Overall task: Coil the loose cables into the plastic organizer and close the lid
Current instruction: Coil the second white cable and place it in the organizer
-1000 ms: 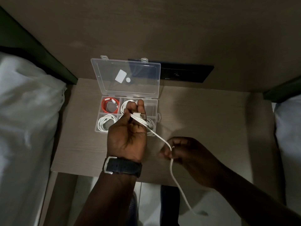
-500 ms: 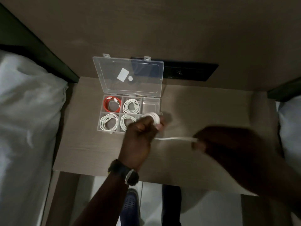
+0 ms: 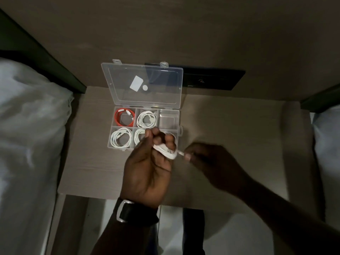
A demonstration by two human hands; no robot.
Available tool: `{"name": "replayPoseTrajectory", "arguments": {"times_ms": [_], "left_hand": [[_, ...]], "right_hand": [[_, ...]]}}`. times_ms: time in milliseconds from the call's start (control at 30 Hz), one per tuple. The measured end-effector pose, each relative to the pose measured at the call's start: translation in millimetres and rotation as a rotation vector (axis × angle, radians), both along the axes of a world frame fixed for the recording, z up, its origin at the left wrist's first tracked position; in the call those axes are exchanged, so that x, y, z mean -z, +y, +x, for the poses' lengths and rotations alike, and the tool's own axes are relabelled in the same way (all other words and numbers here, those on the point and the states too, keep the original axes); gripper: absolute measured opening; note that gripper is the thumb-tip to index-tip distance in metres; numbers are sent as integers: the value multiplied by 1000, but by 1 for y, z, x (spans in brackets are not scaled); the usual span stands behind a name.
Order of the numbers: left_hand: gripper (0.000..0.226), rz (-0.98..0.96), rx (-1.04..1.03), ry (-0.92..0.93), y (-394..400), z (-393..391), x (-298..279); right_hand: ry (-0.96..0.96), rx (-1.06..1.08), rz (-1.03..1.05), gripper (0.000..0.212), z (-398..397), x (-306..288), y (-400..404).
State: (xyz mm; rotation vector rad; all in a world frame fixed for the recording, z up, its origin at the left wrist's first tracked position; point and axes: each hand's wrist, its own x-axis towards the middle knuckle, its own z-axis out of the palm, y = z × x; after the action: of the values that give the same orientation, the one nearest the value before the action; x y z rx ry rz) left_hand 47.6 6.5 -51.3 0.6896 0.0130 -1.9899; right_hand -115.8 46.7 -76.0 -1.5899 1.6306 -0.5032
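A clear plastic organizer (image 3: 179,132) sits on the small table with its lid (image 3: 147,96) standing open at the back. A coiled red cable (image 3: 119,119) fills the back-left compartment; coiled white cables lie in the back-middle (image 3: 147,120), front-left (image 3: 120,138) and front-middle compartments. The back-right compartment (image 3: 169,119) holds nothing. My left hand (image 3: 149,168) hovers over the front-right corner, fingers wound with a white cable (image 3: 166,151). My right hand (image 3: 207,162) pinches that cable's short free end just to the right.
The table (image 3: 230,137) stands between two beds with white bedding (image 3: 31,137) at left and right. A dark socket panel (image 3: 213,79) is set in the wall behind the organizer. The table's front edge lies under my left wrist, which wears a dark watch (image 3: 132,212).
The long cable that hung off the table's front edge is now almost fully wound round my left fingers. My right hand has closed in to the short remaining end.
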Motion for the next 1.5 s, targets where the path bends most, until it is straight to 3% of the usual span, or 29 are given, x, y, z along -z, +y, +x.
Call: {"name": "replayPoseTrajectory", "arguments": {"times_ms": [167, 233, 333, 433, 567, 767, 833, 933, 1133, 1267, 1500], "left_hand": [[23, -84, -42, -214, -8, 4, 13], [16, -202, 32, -481, -4, 1, 16], [14, -457, 309, -842, 12, -3, 16], [19, -584, 530, -832, 24, -5, 6], [28, -472, 572, -694, 21, -1, -3], [17, -382, 731, -400, 16, 5, -8], [20, -348, 768, -278, 14, 8, -7], [14, -373, 771, -267, 14, 13, -5], [17, -470, 663, -350, 18, 5, -5], [17, -337, 535, -334, 19, -7, -8], [16, -265, 223, -601, 26, -33, -5]], "right_hand": [[-42, -200, 143, 22, 21, -19, 42], [-12, -246, 95, 25, 19, -33, 44], [77, -265, -112, 22, 6, -53, 27], [65, -158, -240, 13, -17, -60, 7], [-83, -15, -218, 18, -29, -52, -3], [-798, 129, 83, 12, -18, -29, 5], [-914, 160, 142, 12, -12, -27, 10], [-922, 176, 118, 27, -4, -28, 13], [-933, 290, 42, 21, 6, -32, 8], [-994, 343, 79, 22, 15, -33, 6], [-728, 435, -154, 14, 33, -26, 1]]}}
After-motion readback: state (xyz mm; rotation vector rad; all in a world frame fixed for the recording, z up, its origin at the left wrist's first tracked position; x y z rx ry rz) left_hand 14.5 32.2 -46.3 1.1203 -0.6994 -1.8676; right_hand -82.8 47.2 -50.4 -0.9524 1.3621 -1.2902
